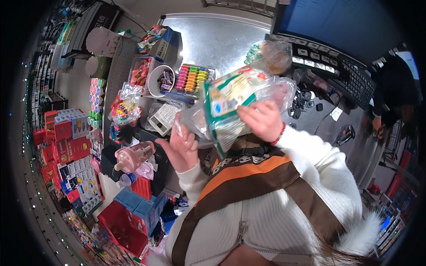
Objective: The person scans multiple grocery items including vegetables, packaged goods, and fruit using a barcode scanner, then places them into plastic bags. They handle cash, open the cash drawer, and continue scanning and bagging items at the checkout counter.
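Observation:
My right hand (263, 120), with a red beaded bracelet at the wrist, grips a clear food packet (229, 96) with green edging and a printed label. The packet is tilted in front of my chest. Lower left of it, my left hand (184, 146) has its thumb spread out, and a finger hooks the edge of a thin clear plastic bag (197, 120). This bag lies against the packet's left side, and part of it is hidden behind the packet. More clear plastic with something pinkish inside (281, 93) shows beyond my right hand. I wear a brown and orange apron (246, 179).
A metal counter (213, 40) bears a knotted bag of round food (271, 56), a white candy tub (161, 80), colourful packs (192, 79) and a calculator (164, 116). Right are a monitor (332, 26), keyboard (356, 81), scanner (345, 135) and another person's hand (377, 123). A pink bottle (136, 154) stands left.

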`<act>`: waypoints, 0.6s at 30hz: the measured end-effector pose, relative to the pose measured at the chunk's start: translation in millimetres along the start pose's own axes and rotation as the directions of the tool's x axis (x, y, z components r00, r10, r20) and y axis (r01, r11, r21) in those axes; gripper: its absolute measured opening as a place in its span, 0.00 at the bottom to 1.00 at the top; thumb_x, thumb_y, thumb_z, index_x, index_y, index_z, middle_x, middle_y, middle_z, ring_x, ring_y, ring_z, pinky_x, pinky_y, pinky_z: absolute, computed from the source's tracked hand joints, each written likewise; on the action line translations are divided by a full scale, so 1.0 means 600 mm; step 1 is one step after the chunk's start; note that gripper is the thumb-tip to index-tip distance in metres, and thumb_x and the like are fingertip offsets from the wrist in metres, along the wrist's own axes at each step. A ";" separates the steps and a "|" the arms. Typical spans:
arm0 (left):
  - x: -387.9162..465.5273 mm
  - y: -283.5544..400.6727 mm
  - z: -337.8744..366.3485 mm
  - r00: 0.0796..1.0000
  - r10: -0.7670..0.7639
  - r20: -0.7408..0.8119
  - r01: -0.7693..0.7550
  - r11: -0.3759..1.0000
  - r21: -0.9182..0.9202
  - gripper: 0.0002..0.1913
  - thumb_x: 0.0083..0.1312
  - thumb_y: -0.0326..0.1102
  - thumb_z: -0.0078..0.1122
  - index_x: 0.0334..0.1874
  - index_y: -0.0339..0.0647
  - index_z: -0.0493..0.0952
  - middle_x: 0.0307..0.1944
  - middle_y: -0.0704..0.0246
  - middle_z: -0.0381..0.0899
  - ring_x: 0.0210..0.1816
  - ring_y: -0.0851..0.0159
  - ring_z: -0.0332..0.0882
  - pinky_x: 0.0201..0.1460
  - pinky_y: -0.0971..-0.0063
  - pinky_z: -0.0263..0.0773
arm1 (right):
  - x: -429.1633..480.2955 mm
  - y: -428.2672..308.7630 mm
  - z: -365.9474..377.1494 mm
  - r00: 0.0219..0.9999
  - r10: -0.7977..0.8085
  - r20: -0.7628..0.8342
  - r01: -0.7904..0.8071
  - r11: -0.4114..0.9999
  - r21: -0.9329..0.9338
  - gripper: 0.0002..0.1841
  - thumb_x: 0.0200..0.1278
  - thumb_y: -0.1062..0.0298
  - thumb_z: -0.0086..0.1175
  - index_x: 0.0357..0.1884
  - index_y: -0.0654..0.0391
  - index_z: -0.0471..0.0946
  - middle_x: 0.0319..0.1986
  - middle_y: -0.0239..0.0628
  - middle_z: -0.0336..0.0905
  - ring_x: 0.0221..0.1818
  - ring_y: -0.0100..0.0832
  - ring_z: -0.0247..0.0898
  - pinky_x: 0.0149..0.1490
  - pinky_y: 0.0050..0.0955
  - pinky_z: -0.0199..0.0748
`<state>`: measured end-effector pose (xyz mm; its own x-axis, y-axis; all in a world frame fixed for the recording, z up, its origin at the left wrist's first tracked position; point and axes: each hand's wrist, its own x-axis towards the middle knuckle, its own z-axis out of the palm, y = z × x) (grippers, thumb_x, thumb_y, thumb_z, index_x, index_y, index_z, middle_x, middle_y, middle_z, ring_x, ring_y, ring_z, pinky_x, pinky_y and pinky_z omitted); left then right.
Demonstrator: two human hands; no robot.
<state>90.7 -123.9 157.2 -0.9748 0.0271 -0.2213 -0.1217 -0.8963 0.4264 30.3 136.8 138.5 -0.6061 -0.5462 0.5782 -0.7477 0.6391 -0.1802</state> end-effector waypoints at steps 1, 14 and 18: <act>-0.007 -0.001 -0.003 0.999 0.023 0.040 -0.020 0.997 -0.078 0.53 0.65 0.69 0.51 0.77 0.33 0.42 0.33 0.70 0.63 0.24 0.75 0.55 0.24 0.81 0.53 | -0.017 -0.020 0.005 0.991 0.009 0.137 -0.016 0.998 0.054 0.10 0.52 0.69 0.56 0.37 0.55 0.80 0.38 0.26 0.79 0.43 0.27 0.73 0.47 0.28 0.66; -0.131 -0.040 -0.039 0.993 -0.048 -0.112 0.084 0.938 0.335 0.37 0.75 0.44 0.52 0.80 0.50 0.43 0.30 0.70 0.67 0.20 0.81 0.54 0.23 0.87 0.51 | -0.211 0.199 0.048 0.383 0.923 -0.025 -0.922 0.380 -0.072 0.12 0.51 0.70 0.59 0.40 0.50 0.83 0.37 0.36 0.81 0.39 0.45 0.78 0.44 0.39 0.74; -0.164 -0.055 -0.087 0.854 -0.298 -0.425 0.516 0.587 0.624 0.30 0.75 0.38 0.51 0.76 0.44 0.53 0.17 0.79 0.59 0.16 0.81 0.51 0.17 0.86 0.44 | -0.216 0.188 -0.012 0.307 0.941 -0.140 -0.862 0.337 0.380 0.05 0.60 0.71 0.60 0.36 0.59 0.83 0.27 0.39 0.79 0.28 0.33 0.77 0.36 0.29 0.73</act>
<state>200.2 -120.1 119.2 -0.7171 0.1024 -0.6894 -0.6908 -0.2363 0.6834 26.6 283.3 49.0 -0.8518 0.5101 0.1192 0.1672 0.4805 -0.8609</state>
